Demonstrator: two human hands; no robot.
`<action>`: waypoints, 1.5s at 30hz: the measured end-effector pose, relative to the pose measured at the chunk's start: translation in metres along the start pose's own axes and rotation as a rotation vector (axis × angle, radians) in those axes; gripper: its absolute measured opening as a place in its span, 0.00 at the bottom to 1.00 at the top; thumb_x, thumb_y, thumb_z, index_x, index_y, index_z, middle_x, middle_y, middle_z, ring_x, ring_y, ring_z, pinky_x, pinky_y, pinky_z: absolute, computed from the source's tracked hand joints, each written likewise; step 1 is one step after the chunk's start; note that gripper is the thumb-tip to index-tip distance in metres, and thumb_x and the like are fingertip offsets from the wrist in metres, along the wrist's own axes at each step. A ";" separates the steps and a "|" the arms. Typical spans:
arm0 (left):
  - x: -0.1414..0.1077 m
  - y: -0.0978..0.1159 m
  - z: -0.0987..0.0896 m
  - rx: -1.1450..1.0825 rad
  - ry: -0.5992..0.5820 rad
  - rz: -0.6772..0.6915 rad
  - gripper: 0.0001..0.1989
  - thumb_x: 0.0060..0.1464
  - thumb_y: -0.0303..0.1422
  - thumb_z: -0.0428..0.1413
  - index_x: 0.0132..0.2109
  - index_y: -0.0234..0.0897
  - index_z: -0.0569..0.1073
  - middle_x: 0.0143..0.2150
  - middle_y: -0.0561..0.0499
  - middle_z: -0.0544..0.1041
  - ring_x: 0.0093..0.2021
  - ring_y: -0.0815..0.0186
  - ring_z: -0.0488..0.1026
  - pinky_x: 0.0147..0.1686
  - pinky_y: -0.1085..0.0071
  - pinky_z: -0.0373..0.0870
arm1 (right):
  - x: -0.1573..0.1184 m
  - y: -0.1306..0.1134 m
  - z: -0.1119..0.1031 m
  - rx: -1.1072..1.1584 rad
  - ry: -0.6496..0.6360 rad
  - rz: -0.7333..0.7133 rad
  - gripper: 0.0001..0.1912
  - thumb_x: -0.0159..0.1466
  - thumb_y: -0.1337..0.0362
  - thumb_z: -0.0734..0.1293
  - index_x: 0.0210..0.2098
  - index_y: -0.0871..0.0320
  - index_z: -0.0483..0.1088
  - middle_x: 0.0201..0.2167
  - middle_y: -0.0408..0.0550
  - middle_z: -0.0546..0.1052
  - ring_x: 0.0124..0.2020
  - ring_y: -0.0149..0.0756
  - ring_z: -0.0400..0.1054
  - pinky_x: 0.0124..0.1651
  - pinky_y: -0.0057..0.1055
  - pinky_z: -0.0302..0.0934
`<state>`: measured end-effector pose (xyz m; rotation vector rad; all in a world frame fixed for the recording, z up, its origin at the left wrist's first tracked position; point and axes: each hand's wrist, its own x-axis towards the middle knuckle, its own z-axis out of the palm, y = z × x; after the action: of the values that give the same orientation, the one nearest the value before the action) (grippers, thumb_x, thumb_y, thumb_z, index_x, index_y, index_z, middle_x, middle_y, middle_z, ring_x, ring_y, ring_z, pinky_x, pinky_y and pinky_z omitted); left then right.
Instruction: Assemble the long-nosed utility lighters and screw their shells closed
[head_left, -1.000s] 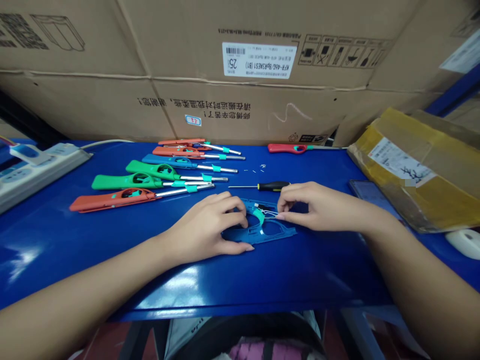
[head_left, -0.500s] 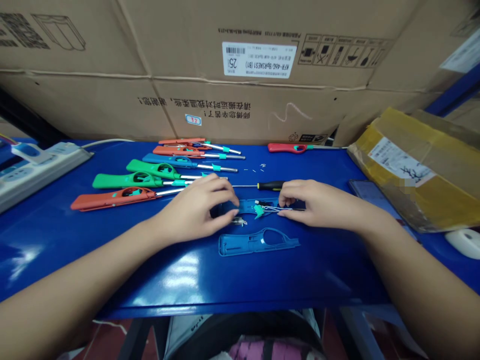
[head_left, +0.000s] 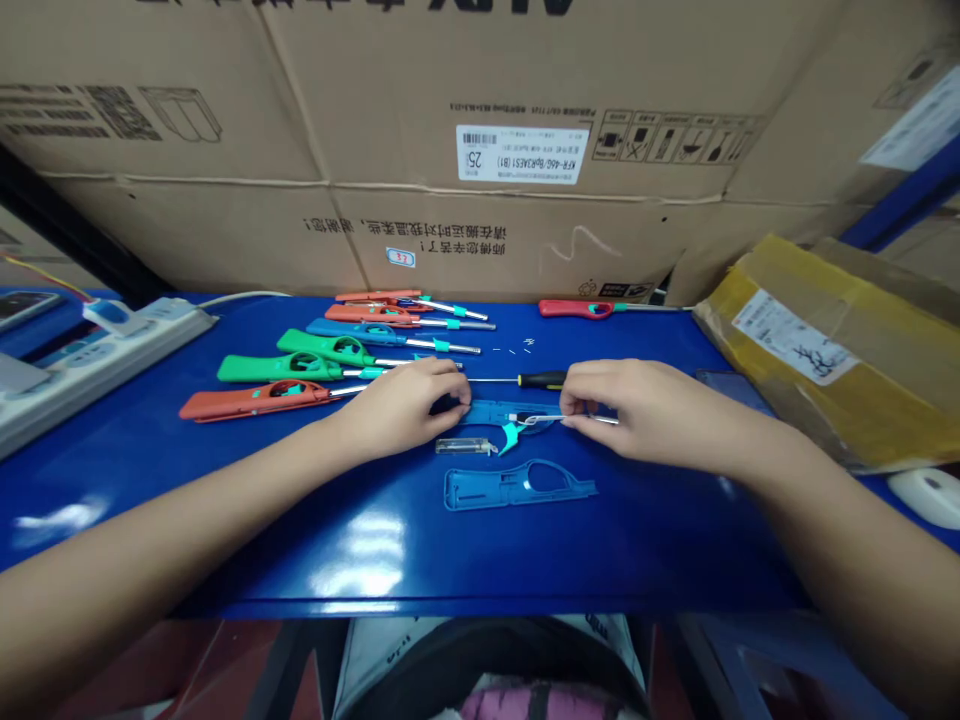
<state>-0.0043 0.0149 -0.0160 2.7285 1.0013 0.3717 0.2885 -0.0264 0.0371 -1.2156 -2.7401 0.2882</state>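
My left hand (head_left: 409,405) is closed, its thumb and fingers gripping the left end of a blue lighter shell half (head_left: 491,411). At the shell's right end my right hand (head_left: 626,412) pinches the thin metal tube (head_left: 606,420) of the lighter, with white wires (head_left: 544,420) running left from it. A teal trigger (head_left: 511,437) hangs at the shell's lower edge. Just below my left fingers lies a clear fuel tank (head_left: 461,446). Nearer to me rests the other blue shell half (head_left: 517,485), inner side up. Behind the hands is a black-handled screwdriver (head_left: 541,380), partly hidden.
Several long lighters, among them an orange one (head_left: 255,400) and a green one (head_left: 281,368), lie at left. A red lighter (head_left: 576,309) and small white pieces (head_left: 529,342) lie farther back. A power strip (head_left: 161,335), yellow-taped parcel (head_left: 817,350) and white mouse (head_left: 928,497) flank the table.
The view has tilted up slightly. My left fingers have drawn back and closed, uncovering the fuel tank. The teal trigger has shifted slightly down and left, while my right hand keeps its pinch.
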 end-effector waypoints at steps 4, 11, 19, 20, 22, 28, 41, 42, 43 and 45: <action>0.006 0.001 0.001 0.038 0.003 0.004 0.08 0.64 0.31 0.50 0.42 0.36 0.74 0.41 0.47 0.74 0.41 0.61 0.73 0.41 0.66 0.69 | -0.002 -0.004 0.002 0.009 -0.085 -0.049 0.04 0.64 0.69 0.65 0.33 0.55 0.71 0.34 0.44 0.77 0.33 0.35 0.69 0.34 0.31 0.55; 0.004 0.009 0.000 0.059 0.076 0.010 0.11 0.67 0.33 0.48 0.47 0.35 0.74 0.45 0.43 0.74 0.47 0.57 0.71 0.49 0.59 0.70 | -0.008 -0.001 0.013 0.067 -0.084 -0.008 0.07 0.67 0.58 0.67 0.39 0.55 0.72 0.38 0.45 0.77 0.37 0.37 0.70 0.37 0.33 0.59; -0.003 0.027 0.007 -0.177 0.120 0.051 0.10 0.65 0.37 0.55 0.45 0.39 0.78 0.43 0.47 0.75 0.45 0.61 0.72 0.48 0.62 0.69 | 0.013 0.001 0.049 0.163 0.227 -0.027 0.07 0.70 0.64 0.65 0.46 0.55 0.73 0.44 0.51 0.75 0.49 0.42 0.68 0.52 0.39 0.63; -0.003 0.027 0.008 -0.190 0.116 0.049 0.09 0.65 0.37 0.56 0.45 0.39 0.78 0.42 0.47 0.76 0.45 0.61 0.72 0.48 0.62 0.69 | 0.015 0.001 0.053 0.179 0.230 -0.039 0.08 0.69 0.64 0.66 0.46 0.55 0.74 0.44 0.51 0.75 0.49 0.42 0.67 0.52 0.40 0.63; -0.002 0.026 0.009 -0.208 0.111 0.048 0.09 0.64 0.38 0.57 0.44 0.39 0.79 0.42 0.48 0.77 0.44 0.61 0.72 0.48 0.62 0.69 | 0.019 0.002 0.060 0.199 0.235 -0.059 0.08 0.68 0.64 0.67 0.46 0.55 0.75 0.43 0.51 0.75 0.48 0.42 0.67 0.52 0.40 0.63; -0.001 0.026 0.007 -0.250 0.148 0.017 0.08 0.64 0.34 0.56 0.42 0.38 0.79 0.39 0.49 0.78 0.42 0.62 0.73 0.46 0.63 0.68 | 0.022 0.010 0.065 0.171 0.289 -0.131 0.05 0.69 0.64 0.67 0.38 0.55 0.77 0.41 0.51 0.75 0.45 0.41 0.67 0.49 0.40 0.63; -0.006 0.039 0.007 -0.258 0.326 0.084 0.22 0.59 0.36 0.64 0.58 0.40 0.72 0.48 0.49 0.78 0.49 0.63 0.72 0.51 0.65 0.69 | 0.017 -0.013 0.055 0.507 0.337 -0.030 0.05 0.67 0.69 0.66 0.35 0.56 0.71 0.38 0.47 0.74 0.43 0.36 0.69 0.50 0.36 0.62; -0.007 0.041 0.006 -0.249 0.337 0.106 0.22 0.59 0.36 0.64 0.59 0.40 0.72 0.48 0.49 0.78 0.49 0.63 0.72 0.51 0.66 0.70 | 0.016 -0.016 0.053 0.543 0.330 -0.022 0.05 0.67 0.70 0.67 0.34 0.56 0.71 0.38 0.46 0.74 0.43 0.35 0.69 0.50 0.35 0.61; -0.007 0.042 0.005 -0.235 0.343 0.129 0.22 0.59 0.36 0.64 0.59 0.40 0.72 0.48 0.48 0.78 0.49 0.62 0.72 0.50 0.65 0.70 | 0.016 -0.019 0.052 0.573 0.324 -0.014 0.05 0.67 0.70 0.67 0.34 0.56 0.71 0.38 0.46 0.74 0.43 0.35 0.69 0.50 0.34 0.61; -0.008 0.044 0.005 -0.194 0.358 0.181 0.20 0.60 0.36 0.63 0.58 0.40 0.72 0.48 0.47 0.78 0.48 0.62 0.73 0.49 0.65 0.70 | 0.015 -0.023 0.049 0.626 0.306 0.005 0.05 0.67 0.69 0.67 0.33 0.57 0.72 0.37 0.45 0.74 0.41 0.34 0.69 0.49 0.33 0.61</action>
<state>0.0178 -0.0241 -0.0098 2.6328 0.7443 0.9632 0.2527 -0.0362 -0.0050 -0.9865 -2.1374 0.8092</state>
